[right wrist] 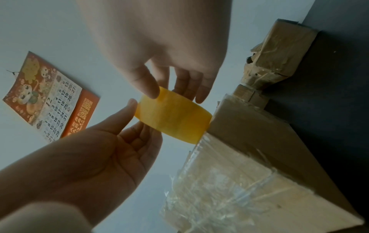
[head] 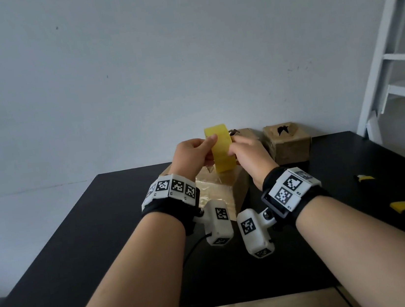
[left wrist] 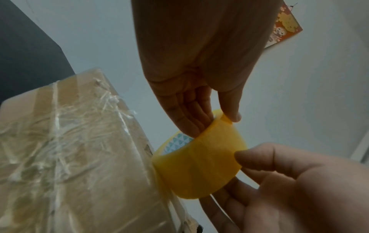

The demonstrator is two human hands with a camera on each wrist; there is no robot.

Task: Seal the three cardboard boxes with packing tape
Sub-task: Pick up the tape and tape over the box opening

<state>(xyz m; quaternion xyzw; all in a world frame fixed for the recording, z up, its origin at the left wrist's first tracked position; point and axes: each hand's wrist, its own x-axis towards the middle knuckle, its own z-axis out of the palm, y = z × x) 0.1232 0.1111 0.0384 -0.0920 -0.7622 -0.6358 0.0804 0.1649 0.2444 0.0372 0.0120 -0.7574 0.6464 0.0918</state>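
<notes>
A yellow tape roll is held up between both hands above the nearest cardboard box. My left hand grips the roll's left side, with its fingers in the core and its thumb on the rim, as the left wrist view shows. My right hand pinches the roll's right side, thumb on the outer tape surface. The roll touches the box's far top edge. Wrinkled clear tape covers that box's top. A second box stands at the back right. A third box is partly hidden behind my right hand.
The boxes stand on a black table against a pale wall. Two small yellow-and-black objects lie at the right. A white ladder-like frame rises at the far right. A calendar hangs on the wall.
</notes>
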